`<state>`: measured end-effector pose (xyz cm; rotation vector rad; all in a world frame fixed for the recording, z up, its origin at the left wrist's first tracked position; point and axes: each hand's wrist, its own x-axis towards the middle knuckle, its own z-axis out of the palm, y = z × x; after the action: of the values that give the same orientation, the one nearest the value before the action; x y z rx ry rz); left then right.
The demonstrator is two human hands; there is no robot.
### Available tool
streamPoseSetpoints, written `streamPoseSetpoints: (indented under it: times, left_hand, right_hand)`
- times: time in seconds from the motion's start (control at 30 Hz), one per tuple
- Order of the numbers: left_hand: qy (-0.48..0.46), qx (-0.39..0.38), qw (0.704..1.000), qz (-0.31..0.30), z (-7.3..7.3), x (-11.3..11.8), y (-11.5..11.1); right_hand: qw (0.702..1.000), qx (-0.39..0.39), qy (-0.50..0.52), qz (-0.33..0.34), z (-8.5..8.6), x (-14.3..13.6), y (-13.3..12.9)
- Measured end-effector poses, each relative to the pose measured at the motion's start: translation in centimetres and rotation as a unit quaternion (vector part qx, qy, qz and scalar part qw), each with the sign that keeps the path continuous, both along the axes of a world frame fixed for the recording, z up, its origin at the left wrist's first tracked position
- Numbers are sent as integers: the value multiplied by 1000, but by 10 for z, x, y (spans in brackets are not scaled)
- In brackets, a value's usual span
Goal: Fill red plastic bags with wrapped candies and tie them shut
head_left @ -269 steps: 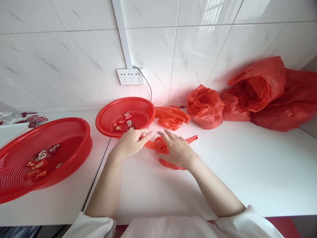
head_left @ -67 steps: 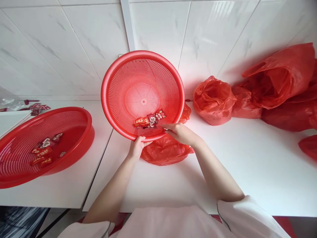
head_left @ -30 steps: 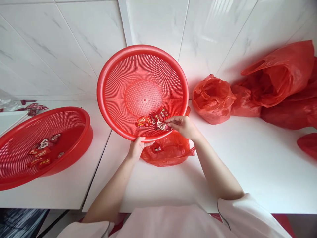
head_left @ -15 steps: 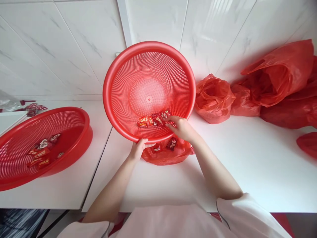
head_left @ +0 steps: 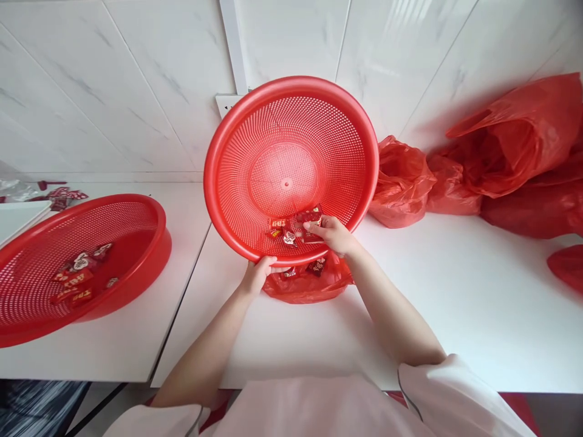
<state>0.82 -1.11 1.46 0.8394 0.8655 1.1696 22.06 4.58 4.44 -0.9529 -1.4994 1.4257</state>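
Note:
A red plastic basket (head_left: pixel 214 182) with mesh walls is tilted towards me, its near rim low. My left hand (head_left: pixel 257 275) grips that rim at the lower left, thumb on top. Inside the basket, my right hand (head_left: pixel 334 235) is closed on wrapped candies (head_left: pixel 312 220) in dark red wrappers; how many is hidden by the fingers. Beside them, several loose wrapped candies (head_left: pixel 288 237) lie against the low side. Under the near rim, an open red plastic bag (head_left: pixel 305 294) sits on the table with wrapped candies in it.
Left of me stands a second red basket (head_left: pixel 157 243) holding several wrapped candies. Crumpled red plastic bags (head_left: pixel 403 182) line the tiled wall on the right. A socket (head_left: pixel 226 104) is on the wall behind the basket. A seam crosses the white table (head_left: pixel 446 285).
The tilted basket has shifted to the right. My right hand, earlier reaching among the candies, now holds some of them. My left hand stays on the rim.

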Motion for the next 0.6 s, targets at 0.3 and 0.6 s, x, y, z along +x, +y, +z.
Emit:
streamPoseSetpoints:
  times: [0.3, 0.6]
  left_hand:
    - [-4, 12, 999, 32, 6, -3, 5]
    - [-21, 6, 998, 54, 12, -1, 6]
  right_hand:
    - [998, -19, -9, 65, 26, 12, -13]
    - [981, 106, -147, 68, 34, 11, -21]
